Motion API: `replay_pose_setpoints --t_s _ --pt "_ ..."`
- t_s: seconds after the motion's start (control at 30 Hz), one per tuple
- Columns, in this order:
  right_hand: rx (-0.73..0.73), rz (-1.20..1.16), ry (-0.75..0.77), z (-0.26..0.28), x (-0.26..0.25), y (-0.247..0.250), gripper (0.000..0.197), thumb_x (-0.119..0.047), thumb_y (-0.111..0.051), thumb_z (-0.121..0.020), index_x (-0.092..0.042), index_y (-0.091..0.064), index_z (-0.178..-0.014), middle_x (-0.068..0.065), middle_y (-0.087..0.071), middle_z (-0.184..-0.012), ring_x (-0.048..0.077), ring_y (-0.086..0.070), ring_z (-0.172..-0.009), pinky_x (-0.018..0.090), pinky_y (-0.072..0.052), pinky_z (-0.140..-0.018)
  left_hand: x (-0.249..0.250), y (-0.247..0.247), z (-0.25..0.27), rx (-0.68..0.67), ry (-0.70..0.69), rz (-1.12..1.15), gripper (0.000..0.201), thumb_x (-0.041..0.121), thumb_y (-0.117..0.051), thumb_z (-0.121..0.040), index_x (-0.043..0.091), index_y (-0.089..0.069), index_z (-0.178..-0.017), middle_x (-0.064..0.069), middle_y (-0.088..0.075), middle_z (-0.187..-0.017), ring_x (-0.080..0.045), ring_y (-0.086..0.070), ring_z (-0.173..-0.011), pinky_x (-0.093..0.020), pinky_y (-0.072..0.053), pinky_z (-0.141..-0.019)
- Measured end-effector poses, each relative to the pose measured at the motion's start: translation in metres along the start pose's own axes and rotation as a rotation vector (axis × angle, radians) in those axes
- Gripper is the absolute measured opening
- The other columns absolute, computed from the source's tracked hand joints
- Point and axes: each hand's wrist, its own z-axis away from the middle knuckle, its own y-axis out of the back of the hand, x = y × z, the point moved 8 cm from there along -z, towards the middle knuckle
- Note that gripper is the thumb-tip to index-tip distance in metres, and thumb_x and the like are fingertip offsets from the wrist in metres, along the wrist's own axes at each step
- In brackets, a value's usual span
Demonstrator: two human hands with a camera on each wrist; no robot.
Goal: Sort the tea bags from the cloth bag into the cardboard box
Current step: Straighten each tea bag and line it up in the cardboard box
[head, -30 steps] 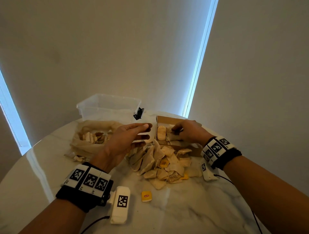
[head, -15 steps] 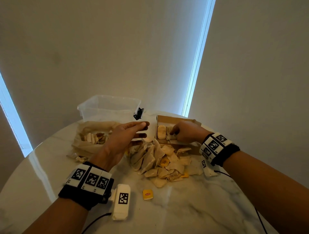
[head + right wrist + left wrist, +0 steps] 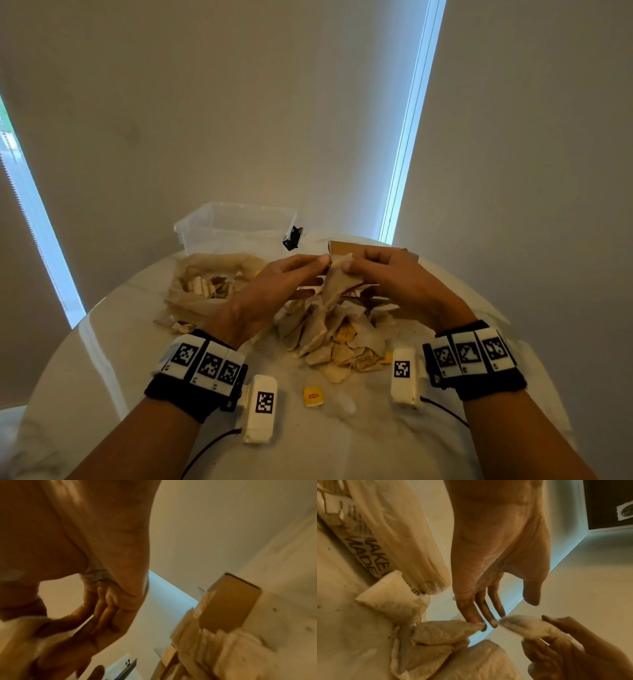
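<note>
My right hand (image 3: 352, 265) pinches a pale tea bag (image 3: 337, 286) by its top corner, and the bag hangs over the loose pile of tea bags (image 3: 334, 337). My left hand (image 3: 317, 269) reaches in from the left with straight fingers, whose tips touch the bag's top edge. The left wrist view shows those fingertips (image 3: 488, 622) at the end of the held tea bag (image 3: 523, 626), thumb apart. The cardboard box (image 3: 344, 247) stands just behind both hands, largely hidden; it shows blurred in the right wrist view (image 3: 228, 601). The cloth bag (image 3: 202, 298) lies open at the left with tea bags inside.
A clear plastic tub (image 3: 236, 222) stands at the back left, with a black clip (image 3: 293, 238) beside it. A yellow tag (image 3: 312, 396) lies alone near the front of the round marble table (image 3: 342, 445). Wall and window blinds close in behind.
My right hand has come out of the box and now holds a tea bag up over the pile. My left hand has moved right until its fingertips meet that bag.
</note>
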Motion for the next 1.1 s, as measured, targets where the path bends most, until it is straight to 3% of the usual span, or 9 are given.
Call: replay_pose_setpoints --t_s 0.17,0.33,0.43,0.53,0.67,0.8,0.93,1.1 --pt "0.058 -0.385 -0.011 -0.002 0.017 0.004 0.024 -0.028 -0.068 -0.102 -0.013 -0.076 -0.119 0.013 -0.078 -0.113 0.033 -0.076 -0.106 0.039 -0.063 -0.09 -0.006 -0.01 0.002 -0.08 0.073 0.094 0.039 0.031 -0.07 -0.098 0.012 -0.07 -0.132 -0.01 -0.077 -0.121 -0.025 -0.074 -0.114 -0.037 -0.059 -0.099" --pt "0.038 -0.545 -0.026 -0.008 0.026 -0.003 0.037 -0.02 -0.073 -0.098 -0.007 -0.066 -0.131 0.017 -0.075 -0.125 0.035 -0.076 -0.111 0.048 -0.062 -0.097 -0.005 0.002 -0.002 0.013 0.047 0.162 0.033 0.018 -0.073 -0.096 0.008 -0.071 -0.127 -0.013 -0.077 -0.121 -0.029 -0.074 -0.113 -0.039 -0.06 -0.099" --pt "-0.014 -0.559 -0.075 -0.008 0.031 -0.008 0.049 -0.019 -0.079 -0.092 -0.011 -0.062 -0.137 0.015 -0.074 -0.128 0.034 -0.076 -0.111 0.046 -0.063 -0.092 -0.001 0.004 0.001 -0.002 0.055 0.124 0.034 0.016 -0.074 -0.095 0.013 -0.072 -0.129 -0.009 -0.077 -0.121 -0.026 -0.075 -0.112 -0.041 -0.06 -0.097" --pt "-0.148 -0.486 -0.114 -0.002 0.032 -0.021 0.056 -0.016 -0.082 -0.088 -0.013 -0.061 -0.139 0.014 -0.076 -0.126 0.033 -0.075 -0.115 0.05 -0.061 -0.098 0.002 0.005 0.004 -0.03 0.062 0.075 0.038 0.013 -0.077 -0.091 0.015 -0.072 -0.129 -0.005 -0.077 -0.121 -0.023 -0.074 -0.112 -0.04 -0.062 -0.093" --pt "-0.35 -0.345 -0.112 0.005 0.031 -0.042 0.055 -0.016 -0.079 -0.091 -0.012 -0.059 -0.142 0.019 -0.074 -0.127 0.039 -0.072 -0.117 0.058 -0.055 -0.103 0.008 0.009 0.004 -0.007 0.024 -0.018 0.045 0.021 -0.083 -0.082 0.019 -0.074 -0.125 -0.004 -0.079 -0.114 -0.022 -0.076 -0.108 -0.04 -0.061 -0.096" --pt "-0.385 -0.351 -0.135 0.007 0.033 -0.056 0.039 -0.011 -0.073 -0.098 -0.006 -0.066 -0.136 0.019 -0.074 -0.128 0.036 -0.071 -0.121 0.047 -0.06 -0.103 0.014 0.01 0.007 0.029 -0.048 -0.034 0.037 0.025 -0.081 -0.089 0.02 -0.075 -0.125 -0.001 -0.08 -0.112 -0.016 -0.076 -0.107 -0.032 -0.061 -0.094" --pt "-0.385 -0.449 -0.135 0.008 0.031 -0.062 0.038 -0.002 -0.07 -0.098 0.002 -0.066 -0.136 0.023 -0.072 -0.13 0.033 -0.072 -0.118 0.038 -0.064 -0.094 0.015 0.015 0.005 0.094 -0.081 0.072 0.045 0.032 -0.082 -0.083 0.019 -0.076 -0.125 -0.001 -0.079 -0.119 -0.017 -0.074 -0.115 -0.038 -0.058 -0.1" --pt "-0.348 -0.612 -0.128 0.007 0.024 -0.059 0.038 -0.008 -0.063 -0.104 0.004 -0.061 -0.14 0.023 -0.07 -0.134 0.032 -0.071 -0.121 0.037 -0.062 -0.097 0.015 0.028 0.004 0.194 -0.149 0.027 0.039 0.016 -0.082 -0.089 0.019 -0.075 -0.127 0.004 -0.078 -0.119 -0.012 -0.074 -0.113 -0.032 -0.059 -0.097"
